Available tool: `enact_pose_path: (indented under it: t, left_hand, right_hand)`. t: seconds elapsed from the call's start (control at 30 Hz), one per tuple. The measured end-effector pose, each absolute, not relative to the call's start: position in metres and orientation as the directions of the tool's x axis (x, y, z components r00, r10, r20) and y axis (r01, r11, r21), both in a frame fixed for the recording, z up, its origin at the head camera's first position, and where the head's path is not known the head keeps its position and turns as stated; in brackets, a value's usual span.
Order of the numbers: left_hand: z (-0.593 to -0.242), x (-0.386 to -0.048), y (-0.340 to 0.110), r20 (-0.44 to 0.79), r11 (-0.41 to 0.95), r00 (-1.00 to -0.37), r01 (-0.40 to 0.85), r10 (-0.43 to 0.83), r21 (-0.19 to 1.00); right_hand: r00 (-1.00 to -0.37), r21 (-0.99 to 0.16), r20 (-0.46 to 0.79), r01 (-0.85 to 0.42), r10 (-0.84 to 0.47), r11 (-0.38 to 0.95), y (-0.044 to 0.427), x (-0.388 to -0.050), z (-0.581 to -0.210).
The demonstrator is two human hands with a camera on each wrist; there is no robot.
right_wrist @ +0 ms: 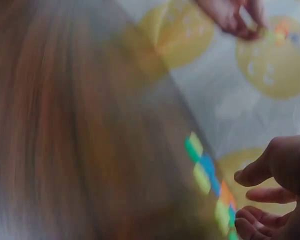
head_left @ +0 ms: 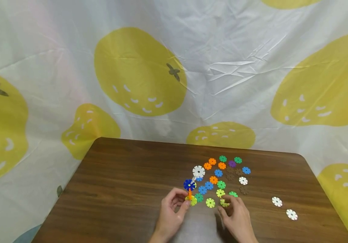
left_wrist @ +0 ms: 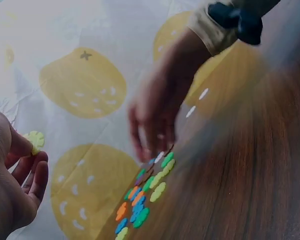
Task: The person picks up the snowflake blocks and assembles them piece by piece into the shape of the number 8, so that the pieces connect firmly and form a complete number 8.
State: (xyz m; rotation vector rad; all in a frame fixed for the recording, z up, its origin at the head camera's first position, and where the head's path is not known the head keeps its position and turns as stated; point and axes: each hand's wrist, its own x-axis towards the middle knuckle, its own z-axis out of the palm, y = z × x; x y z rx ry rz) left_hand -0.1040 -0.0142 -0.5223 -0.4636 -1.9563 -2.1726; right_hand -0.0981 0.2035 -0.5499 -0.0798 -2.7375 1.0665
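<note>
My left hand [head_left: 171, 211] pinches a yellow notched disc [left_wrist: 36, 140] between thumb and fingers, above the table. That disc belongs to a joined chain: an orange disc [head_left: 190, 194] seen edge-on, a dark blue disc [head_left: 188, 185], and a large white disc [head_left: 198, 171] at the far end. With its fingers spread and bent loosely, my right hand [head_left: 237, 214] hovers over the near side of the loose discs, close to a yellow-green disc [head_left: 224, 203]. Nothing shows between its fingers in the right wrist view, which is blurred.
Several loose notched discs in blue, green, orange, brown and purple lie flat on the brown table [head_left: 116, 189]. Two white discs, one nearer [head_left: 291, 214] and one farther [head_left: 277, 201], lie apart at the right. Behind the table hangs a fruit-patterned cloth [head_left: 162, 128].
</note>
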Motion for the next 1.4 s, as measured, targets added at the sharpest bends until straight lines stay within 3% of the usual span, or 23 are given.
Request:
enact_pose_path:
  t: [0.13, 0.23, 0.57, 0.77, 1.03, 1.2, 1.4]
  left_hand:
    - [-0.521, -0.105, -0.016, 0.316, -0.121, -0.946, 0.306, 0.074, 0.944]
    - [-0.520, -0.105, -0.016, 0.292, -0.122, -0.953, 0.281, 0.080, 0.952]
    - [-0.521, -0.102, -0.017, 0.189, -0.110, -0.976, 0.178, 0.107, 0.978]
    - [-0.520, -0.102, -0.018, 0.227, -0.168, -0.965, 0.204, 0.132, 0.965]
    - [-0.516, -0.108, -0.020, 0.220, -0.238, -0.968, 0.187, 0.119, 0.953]
    - [-0.513, -0.109, -0.018, 0.219, -0.261, -0.971, 0.187, 0.099, 0.947]
    - [-0.511, -0.108, -0.016, 0.229, -0.269, -0.969, 0.198, 0.088, 0.942]
  right_hand:
    - [-0.986, -0.609, 0.106, 0.038, 0.128, 0.792, 0.219, -0.106, -0.568]
    - [-0.981, -0.588, 0.127, 0.042, 0.144, 0.808, 0.223, -0.111, -0.576]
    - [-0.991, -0.618, 0.054, 0.061, 0.120, 0.784, 0.222, -0.112, -0.575]
    - [-0.968, -0.623, 0.234, -0.074, 0.095, 0.779, 0.210, -0.107, -0.570]
    - [-0.861, -0.740, 0.506, -0.396, 0.061, 0.544, 0.176, -0.093, -0.529]
    - [-0.731, -0.638, 0.683, -0.604, -0.012, 0.478, 0.164, -0.088, -0.512]
    - [-0.601, -0.489, 0.797, -0.695, -0.053, 0.527, 0.156, -0.088, -0.511]
